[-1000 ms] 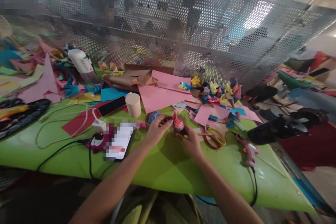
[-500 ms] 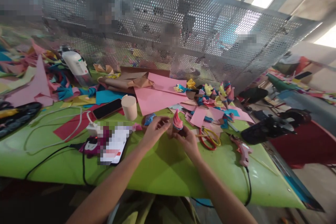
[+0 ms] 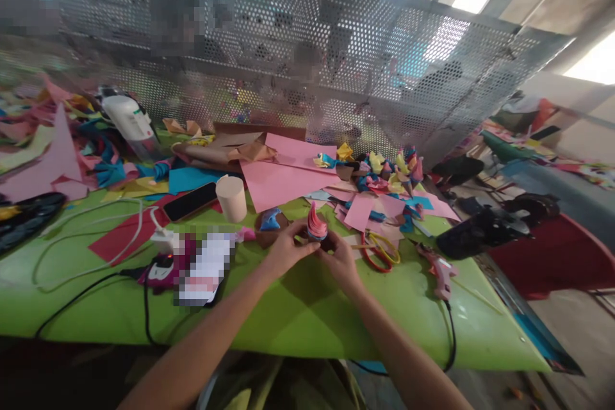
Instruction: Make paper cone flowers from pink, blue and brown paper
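Green table (image 3: 293,317); pink sheet (image 3: 273,186) beyond. Left hand (image 3: 291,247) and right hand (image 3: 340,259) met above the table — fingers pinched around the small pink swirl (image 3: 317,223), upright between them; exact contact partly hidden. Step judged: adjusting its base — next move called for light, even pressure.

Bare forearms (image 3: 211,327) angled fwd & inward, L hand (image 3: 287,248) nr R hand (image 3: 342,262), both curled

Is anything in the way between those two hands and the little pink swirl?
Nothing visible is: the left hand and right hand meet around the lower part of the pink swirl. The blue crumpled piece lies off to the left.
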Tool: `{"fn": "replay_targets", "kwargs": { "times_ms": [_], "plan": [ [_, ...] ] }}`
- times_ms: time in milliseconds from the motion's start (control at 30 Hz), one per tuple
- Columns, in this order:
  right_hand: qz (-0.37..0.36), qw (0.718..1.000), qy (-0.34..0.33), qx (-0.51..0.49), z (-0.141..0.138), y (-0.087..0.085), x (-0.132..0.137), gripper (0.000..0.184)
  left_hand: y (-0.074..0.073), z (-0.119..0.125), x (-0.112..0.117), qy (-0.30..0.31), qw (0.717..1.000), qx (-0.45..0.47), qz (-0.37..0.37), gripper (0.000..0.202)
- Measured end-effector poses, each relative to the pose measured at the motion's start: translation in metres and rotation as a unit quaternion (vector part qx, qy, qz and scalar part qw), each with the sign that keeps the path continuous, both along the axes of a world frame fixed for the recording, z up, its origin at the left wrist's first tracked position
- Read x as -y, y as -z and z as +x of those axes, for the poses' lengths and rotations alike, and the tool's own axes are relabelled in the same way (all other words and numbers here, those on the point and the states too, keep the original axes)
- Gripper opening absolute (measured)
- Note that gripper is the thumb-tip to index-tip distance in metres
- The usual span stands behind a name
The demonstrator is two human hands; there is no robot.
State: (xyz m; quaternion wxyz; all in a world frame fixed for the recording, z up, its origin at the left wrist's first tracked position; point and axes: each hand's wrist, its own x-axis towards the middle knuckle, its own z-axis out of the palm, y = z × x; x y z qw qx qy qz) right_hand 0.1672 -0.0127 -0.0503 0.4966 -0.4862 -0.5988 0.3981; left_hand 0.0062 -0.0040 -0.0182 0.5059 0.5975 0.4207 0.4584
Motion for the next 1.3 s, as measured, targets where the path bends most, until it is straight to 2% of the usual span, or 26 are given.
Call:
{"fn": "replay_targets", "kwargs": {
  "times_ms": [267, 500, 667, 933, 1300],
  "plan": [
    [-0.003, 1.0, -0.019, 0.011, -0.004, -0.003, 0.003, 0.021, -0.004, 0.0, 0.001, -0.003, 1.0, 0.015, -0.015, 0.041],
    [-0.008, 0.999, 0.01, 0.032, -0.006, -0.005, 0.006, 0.019, -0.005, 0.006, 0.007, -0.029, 0.999, 0.009, -0.014, 0.045],
    [-0.011, 0.998, 0.018, 0.065, -0.007, -0.005, 0.007, 0.022, -0.009, 0.006, 0.01, -0.052, 0.998, -0.026, 0.025, 0.04],
    [-0.014, 0.998, 0.017, 0.056, -0.01, -0.014, 0.011, 0.023, -0.007, 0.004, 0.012, -0.08, 0.985, -0.095, 0.119, 0.031],
    [0.007, 0.996, 0.025, 0.081, -0.011, -0.014, 0.012, 0.02, -0.006, 0.005, 0.012, -0.083, 0.982, -0.119, 0.121, 0.034]
  ]
}}
